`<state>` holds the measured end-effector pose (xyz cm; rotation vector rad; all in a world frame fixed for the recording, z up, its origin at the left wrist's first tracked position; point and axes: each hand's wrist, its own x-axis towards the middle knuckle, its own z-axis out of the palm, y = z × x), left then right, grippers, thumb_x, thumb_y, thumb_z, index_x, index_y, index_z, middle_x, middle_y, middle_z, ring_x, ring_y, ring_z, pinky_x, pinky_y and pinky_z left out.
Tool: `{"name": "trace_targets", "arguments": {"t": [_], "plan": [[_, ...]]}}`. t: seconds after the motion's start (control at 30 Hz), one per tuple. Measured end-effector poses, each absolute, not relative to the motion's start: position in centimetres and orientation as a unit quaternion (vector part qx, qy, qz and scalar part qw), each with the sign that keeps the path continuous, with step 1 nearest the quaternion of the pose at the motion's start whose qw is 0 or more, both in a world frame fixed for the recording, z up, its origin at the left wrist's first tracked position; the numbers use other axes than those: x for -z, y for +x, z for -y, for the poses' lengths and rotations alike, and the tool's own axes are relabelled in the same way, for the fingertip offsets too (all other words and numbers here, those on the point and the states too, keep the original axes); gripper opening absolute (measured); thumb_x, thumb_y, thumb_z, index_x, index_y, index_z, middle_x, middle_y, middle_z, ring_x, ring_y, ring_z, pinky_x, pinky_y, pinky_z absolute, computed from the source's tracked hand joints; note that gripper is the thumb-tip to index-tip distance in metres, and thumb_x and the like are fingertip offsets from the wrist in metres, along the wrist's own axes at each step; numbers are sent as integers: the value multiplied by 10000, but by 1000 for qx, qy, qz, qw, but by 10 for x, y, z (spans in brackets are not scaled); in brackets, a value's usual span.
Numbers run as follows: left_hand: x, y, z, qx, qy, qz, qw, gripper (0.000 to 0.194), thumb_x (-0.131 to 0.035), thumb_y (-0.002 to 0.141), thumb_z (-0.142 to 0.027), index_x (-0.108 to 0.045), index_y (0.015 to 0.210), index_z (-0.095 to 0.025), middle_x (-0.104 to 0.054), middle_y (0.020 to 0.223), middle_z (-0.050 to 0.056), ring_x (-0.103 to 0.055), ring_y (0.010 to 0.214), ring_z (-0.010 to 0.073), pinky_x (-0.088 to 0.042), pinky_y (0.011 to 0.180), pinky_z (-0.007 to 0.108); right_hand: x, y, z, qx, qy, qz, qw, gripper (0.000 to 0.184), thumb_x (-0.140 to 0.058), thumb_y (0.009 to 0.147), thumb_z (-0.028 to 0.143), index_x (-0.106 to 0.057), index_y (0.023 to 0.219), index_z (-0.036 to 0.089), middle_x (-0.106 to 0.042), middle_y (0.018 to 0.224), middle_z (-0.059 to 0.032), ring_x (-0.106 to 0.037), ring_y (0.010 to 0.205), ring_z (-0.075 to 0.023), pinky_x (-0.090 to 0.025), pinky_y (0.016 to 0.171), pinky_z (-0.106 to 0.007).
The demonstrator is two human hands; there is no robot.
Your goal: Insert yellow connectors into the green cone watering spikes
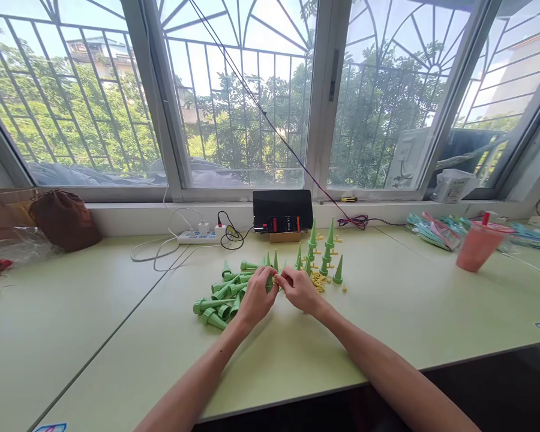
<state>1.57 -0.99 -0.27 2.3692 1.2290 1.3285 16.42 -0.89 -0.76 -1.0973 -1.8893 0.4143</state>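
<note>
My left hand (257,295) is closed around a green plastic cone spike (269,282), which shows between thumb and fingers. Right against it, my right hand (299,289) pinches at the spike; a small yellowish bit shows at the fingertips, probably one of the yellow plastic pieces, though the fingers hide most of it. Loose green cone spikes (213,303) lie in a heap left of my left hand. Behind my right hand is a pile of small yellow pieces (320,281). Stacked green cones (326,258) with yellow pieces sticking out sideways stand upright beyond it.
A lone green cone (338,271) stands at the right. Behind are a phone (284,224), a dark tablet (282,203) and a power strip (198,237) with cables. A red cup (480,245) and plastic-wrapped bundles (432,231) are far right; a brown bag (65,219) is left.
</note>
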Motion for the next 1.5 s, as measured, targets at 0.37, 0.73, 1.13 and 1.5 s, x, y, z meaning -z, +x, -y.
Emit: {"name": "trace_targets", "arguments": {"t": [0.37,0.73,1.13,1.5], "plan": [[3,19,15,-444,791,-399,134,345,-518,794,-198,-483,1137,-219,-610,920,25,-560,669,132,-445,597,252,-4,167,13,-178,-450,713,507,375,-372,951,464,-544,783,177,-571,655,2,-475,576,-121,-320,551,-229],[1,20,22,-399,824,-361,177,544,-528,790,-220,-276,1273,-227,-628,833,-4,-495,562,104,-409,572,242,-2,169,9,-208,-434,726,491,298,-483,885,405,-558,717,171,-520,614,11,-439,559,-116,-315,526,-233],[9,16,11,-364,830,-395,152,518,-523,790,-176,-301,1255,-234,-627,890,8,-596,627,146,-450,659,290,-5,167,14,-173,-436,721,510,276,-492,865,353,-412,651,199,-430,555,37,-379,513,-109,-280,500,-240],[8,16,11,-341,837,-406,133,404,-538,774,-208,-399,1153,-239,-589,860,-9,-585,608,147,-440,636,286,-7,167,17,-112,-431,725,526,299,-470,893,342,-383,645,199,-413,576,37,-365,536,-106,-288,518,-229]]}}
